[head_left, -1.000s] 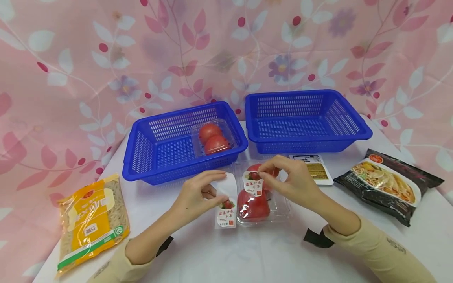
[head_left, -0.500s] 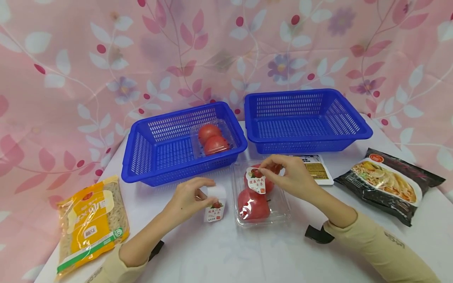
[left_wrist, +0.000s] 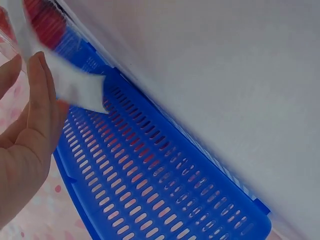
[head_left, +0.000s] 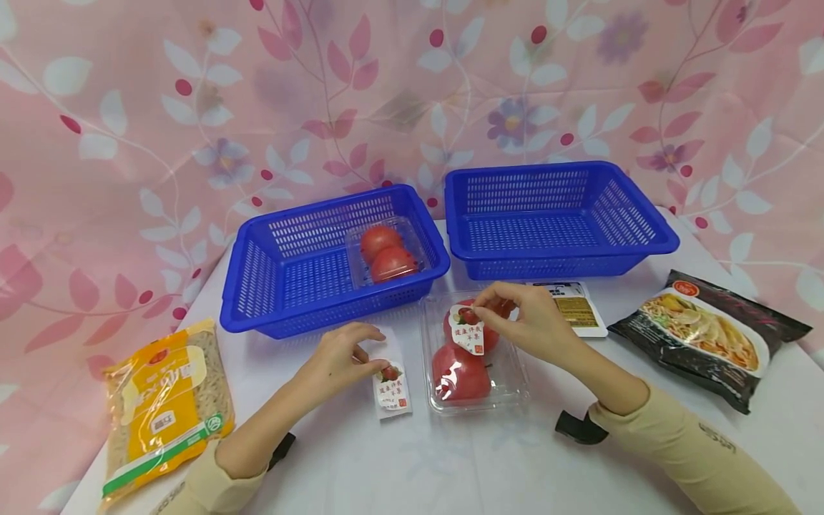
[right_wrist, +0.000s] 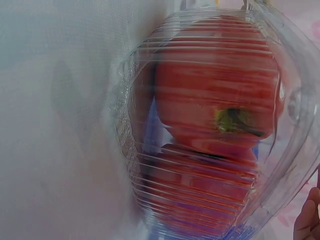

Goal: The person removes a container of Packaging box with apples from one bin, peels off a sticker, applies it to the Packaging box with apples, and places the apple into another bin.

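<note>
In the head view, my right hand (head_left: 528, 322) pinches the top of an apple label sticker (head_left: 468, 330), held over a clear plastic box. The box (head_left: 511, 383) holds two red apples (head_left: 460, 372); its ribbed side fills the right wrist view, with only fingertips (right_wrist: 309, 217) at that view's edge. My left hand (head_left: 337, 361) is left of the box, its thumb and fingers around a white strip (left_wrist: 80, 87) of backing paper. Another apple label (head_left: 390, 386) is on that strip. Whether its lower end touches the table is hard to tell.
Behind the hands stand two blue baskets; the left basket (head_left: 283, 315) contains a boxed pair of red fruits (head_left: 393, 261), the right basket (head_left: 560, 265) is further back. Nearby lie an orange bag (head_left: 170, 408), a black noodle packet (head_left: 708, 336) and a flat white-and-gold packet (head_left: 579, 311).
My left hand has moved left with the strip, away from the box, and the strip has straightened. My right hand has shifted the pinched label slightly right; the box stays put.
</note>
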A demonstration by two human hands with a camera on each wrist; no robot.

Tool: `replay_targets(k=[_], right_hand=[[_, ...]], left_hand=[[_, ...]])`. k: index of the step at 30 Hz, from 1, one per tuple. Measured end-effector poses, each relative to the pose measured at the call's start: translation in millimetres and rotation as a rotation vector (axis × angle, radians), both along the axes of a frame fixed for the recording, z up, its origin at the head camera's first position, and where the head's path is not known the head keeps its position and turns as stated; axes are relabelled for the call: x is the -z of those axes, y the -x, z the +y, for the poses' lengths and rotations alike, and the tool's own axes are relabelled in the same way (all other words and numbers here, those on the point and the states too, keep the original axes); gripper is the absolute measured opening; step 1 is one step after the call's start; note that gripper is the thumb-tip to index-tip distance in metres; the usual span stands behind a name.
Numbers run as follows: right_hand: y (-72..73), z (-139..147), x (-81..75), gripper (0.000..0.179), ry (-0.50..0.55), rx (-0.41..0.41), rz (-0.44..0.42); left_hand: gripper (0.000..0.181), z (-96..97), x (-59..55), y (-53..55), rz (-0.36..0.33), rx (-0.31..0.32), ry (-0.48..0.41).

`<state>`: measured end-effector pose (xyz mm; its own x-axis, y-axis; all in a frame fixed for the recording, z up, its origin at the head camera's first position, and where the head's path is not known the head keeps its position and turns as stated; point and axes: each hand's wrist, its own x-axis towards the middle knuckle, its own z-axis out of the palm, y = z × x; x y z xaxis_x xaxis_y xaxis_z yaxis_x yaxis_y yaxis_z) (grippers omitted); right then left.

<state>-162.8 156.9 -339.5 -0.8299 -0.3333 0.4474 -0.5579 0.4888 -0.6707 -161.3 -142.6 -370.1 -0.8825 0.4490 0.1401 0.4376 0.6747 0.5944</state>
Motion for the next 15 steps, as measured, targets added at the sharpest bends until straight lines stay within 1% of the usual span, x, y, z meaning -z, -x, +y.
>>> replay_targets(k=[5, 12, 15], right_hand=[[0.2, -0.5, 0.2, 0.004, 0.012, -0.006, -0.004], [0.4, -0.8, 0.1, 0.003, 0.012, -0.011, -0.002], [0.2, -0.8, 0.6, 0.004, 0.01, -0.012, -0.004]], left_hand=[[0.029, -2.8, 3.4, 3.9, -0.016, 0.037, 0.051], [0.025, -3.3, 7.3, 5.9, -0.029, 0.053, 0.156], [0.024, -3.3, 9.8, 7.4, -0.01, 0.069, 0.188]])
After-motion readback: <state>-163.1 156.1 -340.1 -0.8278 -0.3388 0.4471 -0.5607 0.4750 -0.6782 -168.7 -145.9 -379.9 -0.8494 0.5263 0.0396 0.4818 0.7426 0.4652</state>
